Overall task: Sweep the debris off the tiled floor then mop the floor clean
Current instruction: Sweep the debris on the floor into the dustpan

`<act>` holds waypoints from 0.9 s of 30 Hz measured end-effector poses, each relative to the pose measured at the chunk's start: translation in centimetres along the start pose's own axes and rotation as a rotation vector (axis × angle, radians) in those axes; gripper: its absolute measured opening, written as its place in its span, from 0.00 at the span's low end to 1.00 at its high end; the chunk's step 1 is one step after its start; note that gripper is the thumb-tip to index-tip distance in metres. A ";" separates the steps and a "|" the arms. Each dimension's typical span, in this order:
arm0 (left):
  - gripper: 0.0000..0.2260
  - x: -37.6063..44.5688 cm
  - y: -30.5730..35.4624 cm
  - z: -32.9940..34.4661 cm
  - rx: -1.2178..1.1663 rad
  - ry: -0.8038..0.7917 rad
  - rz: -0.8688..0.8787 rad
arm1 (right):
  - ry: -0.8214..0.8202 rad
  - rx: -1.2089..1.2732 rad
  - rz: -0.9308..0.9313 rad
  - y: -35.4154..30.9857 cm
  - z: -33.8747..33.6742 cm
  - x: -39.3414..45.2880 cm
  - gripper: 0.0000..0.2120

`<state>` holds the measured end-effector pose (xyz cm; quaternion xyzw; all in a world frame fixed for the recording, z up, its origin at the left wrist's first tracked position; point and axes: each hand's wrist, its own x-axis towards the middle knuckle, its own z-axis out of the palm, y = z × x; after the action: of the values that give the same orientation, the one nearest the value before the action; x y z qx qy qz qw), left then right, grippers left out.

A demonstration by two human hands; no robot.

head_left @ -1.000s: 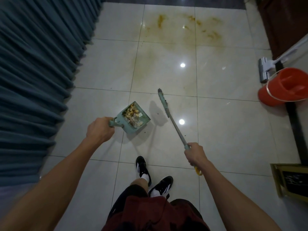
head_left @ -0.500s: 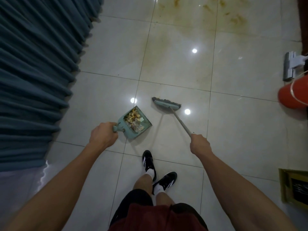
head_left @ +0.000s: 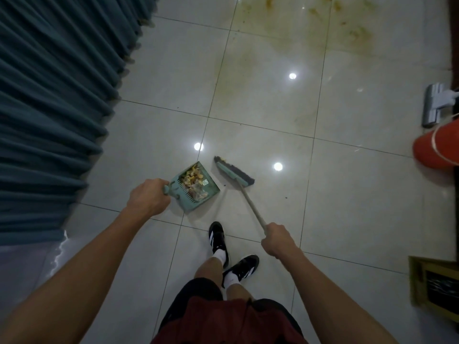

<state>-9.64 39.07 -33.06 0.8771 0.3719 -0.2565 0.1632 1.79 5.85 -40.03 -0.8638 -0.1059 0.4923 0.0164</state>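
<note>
The left hand (head_left: 149, 199) is clenched around the handle of the dustpan (head_left: 196, 187), which holds a heap of yellowish debris (head_left: 192, 181). The right hand (head_left: 278, 240) is wrapped around the stick of the broom (head_left: 234, 175); the broom head sits just right of the dustpan, apart from it. A few dark specks lie on the floor (head_left: 347, 194) right of the dustpan. Brown stains (head_left: 355, 33) spread over the tiles far beyond the dustpan. A mop head (head_left: 433, 105) and a red bucket (head_left: 437, 147) stand well right of it, a curtain (head_left: 49, 95) to its left.
</note>
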 end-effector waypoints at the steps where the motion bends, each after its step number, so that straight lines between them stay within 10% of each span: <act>1: 0.15 -0.1 0.0 0.0 0.001 0.003 0.000 | -0.007 0.024 0.000 0.1 0.4 -0.4 0.18; 27: 0.15 0.3 -1.6 2.5 -0.047 0.005 -0.001 | -0.064 0.272 -0.043 -2.2 2.5 -0.8 0.17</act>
<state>-11.40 39.13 -35.40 0.8734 0.3786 -0.2457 0.1831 -1.05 7.63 -40.37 -0.8349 -0.0570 0.5290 0.1406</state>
